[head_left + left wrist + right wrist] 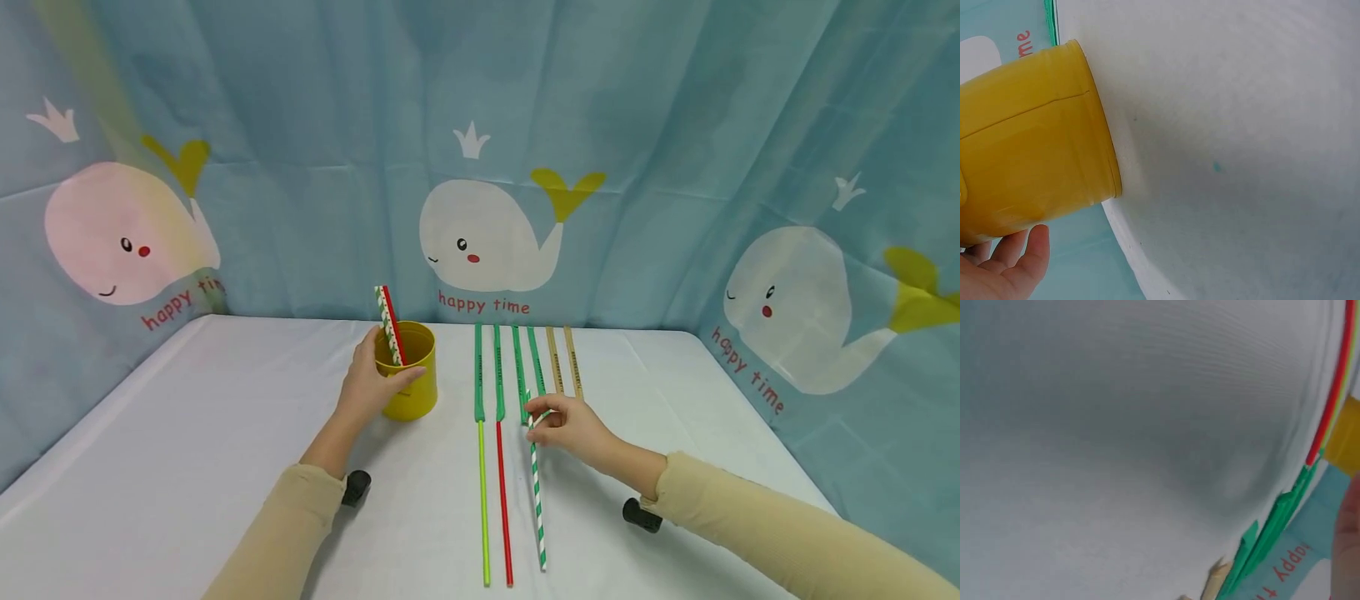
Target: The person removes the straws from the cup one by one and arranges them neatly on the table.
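Observation:
My left hand (371,379) holds a yellow cup (411,404) by its side, thumb across the front near the rim. In the left wrist view, fingertips (1036,250) rest against the cup's wall. A patterned white straw (387,325) and a red straw (394,325) stick up from the cup. My right hand (570,425) pinches a green-and-white striped straw (537,500) near its upper end. Left of it lie a red straw (504,500) and a lime green straw (483,500), side by side. Only part of the right hand (1347,544) shows in the right wrist view.
Several slim green printed strips (479,371) lie in a row beyond the straws, with two tan strips (573,362) to their right. A white cloth (225,467) covers the table. Behind it hangs a blue whale-print curtain (322,208).

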`<state>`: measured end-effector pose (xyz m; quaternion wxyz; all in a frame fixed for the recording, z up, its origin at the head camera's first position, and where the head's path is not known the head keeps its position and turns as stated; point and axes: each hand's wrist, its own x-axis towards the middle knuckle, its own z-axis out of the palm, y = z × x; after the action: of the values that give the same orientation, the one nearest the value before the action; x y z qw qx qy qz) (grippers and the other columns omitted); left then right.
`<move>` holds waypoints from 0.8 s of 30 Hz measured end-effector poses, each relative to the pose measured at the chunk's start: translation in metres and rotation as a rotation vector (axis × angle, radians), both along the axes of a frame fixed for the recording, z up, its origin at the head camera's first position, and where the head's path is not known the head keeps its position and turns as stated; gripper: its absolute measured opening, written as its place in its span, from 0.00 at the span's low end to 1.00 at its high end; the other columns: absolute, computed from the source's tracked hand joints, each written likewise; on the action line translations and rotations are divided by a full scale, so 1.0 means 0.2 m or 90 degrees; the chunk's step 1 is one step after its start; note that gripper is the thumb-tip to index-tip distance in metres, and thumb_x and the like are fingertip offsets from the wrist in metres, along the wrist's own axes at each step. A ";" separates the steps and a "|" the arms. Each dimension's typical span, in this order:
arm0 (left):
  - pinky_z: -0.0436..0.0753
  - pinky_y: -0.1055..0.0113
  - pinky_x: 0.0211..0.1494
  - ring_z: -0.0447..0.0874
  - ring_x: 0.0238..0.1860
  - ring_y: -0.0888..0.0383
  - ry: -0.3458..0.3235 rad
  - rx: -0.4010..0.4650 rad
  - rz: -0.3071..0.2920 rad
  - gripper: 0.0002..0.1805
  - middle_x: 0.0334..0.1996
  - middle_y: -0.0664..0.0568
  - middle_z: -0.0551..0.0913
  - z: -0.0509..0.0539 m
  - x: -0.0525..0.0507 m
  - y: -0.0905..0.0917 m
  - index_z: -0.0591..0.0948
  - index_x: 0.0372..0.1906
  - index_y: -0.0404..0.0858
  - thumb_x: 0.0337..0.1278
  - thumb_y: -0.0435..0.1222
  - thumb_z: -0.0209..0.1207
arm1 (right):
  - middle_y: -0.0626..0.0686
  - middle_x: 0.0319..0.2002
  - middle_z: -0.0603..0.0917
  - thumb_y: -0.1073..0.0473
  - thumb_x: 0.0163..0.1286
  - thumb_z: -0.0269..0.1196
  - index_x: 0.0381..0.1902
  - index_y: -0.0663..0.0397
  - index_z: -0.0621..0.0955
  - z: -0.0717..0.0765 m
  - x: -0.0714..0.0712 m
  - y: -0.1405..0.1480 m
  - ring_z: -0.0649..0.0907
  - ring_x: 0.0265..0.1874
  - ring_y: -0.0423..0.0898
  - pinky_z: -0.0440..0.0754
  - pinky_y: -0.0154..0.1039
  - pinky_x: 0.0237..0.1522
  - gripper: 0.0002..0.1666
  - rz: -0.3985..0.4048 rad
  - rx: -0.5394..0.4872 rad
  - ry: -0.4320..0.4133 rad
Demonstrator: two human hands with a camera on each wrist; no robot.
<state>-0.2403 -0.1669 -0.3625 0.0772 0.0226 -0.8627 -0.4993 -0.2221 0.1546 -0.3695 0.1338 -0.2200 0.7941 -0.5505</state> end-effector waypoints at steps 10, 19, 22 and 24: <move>0.59 0.41 0.70 0.56 0.69 0.39 0.008 0.003 -0.006 0.56 0.72 0.37 0.52 0.00 0.00 0.00 0.42 0.77 0.39 0.55 0.49 0.67 | 0.58 0.42 0.81 0.67 0.59 0.70 0.51 0.70 0.79 -0.04 0.01 0.00 0.79 0.34 0.46 0.78 0.35 0.31 0.22 -0.008 0.114 0.061; 0.58 0.40 0.70 0.54 0.70 0.39 0.009 -0.003 -0.003 0.57 0.73 0.38 0.51 0.00 0.00 0.00 0.42 0.77 0.39 0.55 0.50 0.67 | 0.51 0.35 0.78 0.67 0.57 0.72 0.47 0.67 0.80 -0.07 0.01 0.00 0.77 0.29 0.44 0.76 0.34 0.28 0.20 0.022 0.182 0.057; 0.58 0.41 0.70 0.54 0.70 0.40 0.018 -0.002 -0.001 0.57 0.73 0.38 0.51 0.00 0.01 0.00 0.43 0.77 0.38 0.55 0.50 0.67 | 0.49 0.32 0.77 0.66 0.57 0.72 0.44 0.66 0.81 -0.08 0.01 0.00 0.74 0.27 0.43 0.73 0.32 0.25 0.18 0.034 0.193 0.062; 0.58 0.41 0.70 0.54 0.70 0.39 0.024 0.000 -0.003 0.56 0.73 0.37 0.51 0.00 0.01 0.00 0.44 0.77 0.37 0.55 0.50 0.67 | 0.49 0.30 0.76 0.66 0.57 0.72 0.43 0.66 0.80 -0.08 0.01 0.00 0.73 0.26 0.42 0.72 0.32 0.25 0.18 0.045 0.200 0.069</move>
<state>-0.2379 -0.1661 -0.3621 0.0925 0.0111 -0.8610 -0.5000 -0.2196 0.1540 -0.3858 0.1428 -0.2531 0.8682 -0.4021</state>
